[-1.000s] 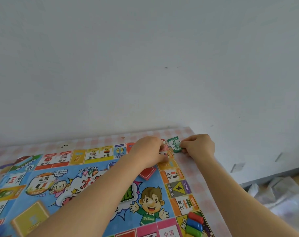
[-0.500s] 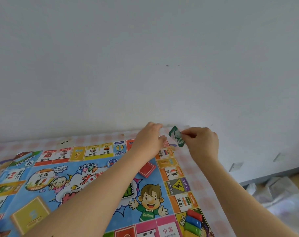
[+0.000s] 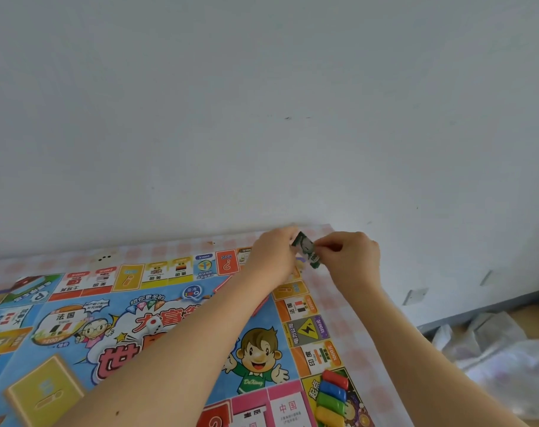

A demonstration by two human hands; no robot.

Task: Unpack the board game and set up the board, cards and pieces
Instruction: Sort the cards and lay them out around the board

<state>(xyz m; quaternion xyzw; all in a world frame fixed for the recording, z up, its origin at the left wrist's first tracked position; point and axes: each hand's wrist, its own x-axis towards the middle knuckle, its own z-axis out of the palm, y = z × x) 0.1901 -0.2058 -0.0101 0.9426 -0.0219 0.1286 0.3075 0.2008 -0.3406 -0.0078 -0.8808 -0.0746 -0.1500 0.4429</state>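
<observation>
Green card (image 3: pixel 306 253) has come up off the table (image 3: pixel 332 300) since a second ago, when I held it low beside the far right corner of the board (image 3: pixel 308 331). Now it hangs tilted above that corner, one short end up and the other angled down toward me. My right hand (image 3: pixel 352 260) pinches its right edge between thumb and curled fingers. My left hand (image 3: pixel 272 257), which lay on the board's corner squares before, has risen to the card's upper end; its fingers curl against it, but I cannot tell whether they grip. It is small and dark green with a pale round figure, its print too blurred to read.
</observation>
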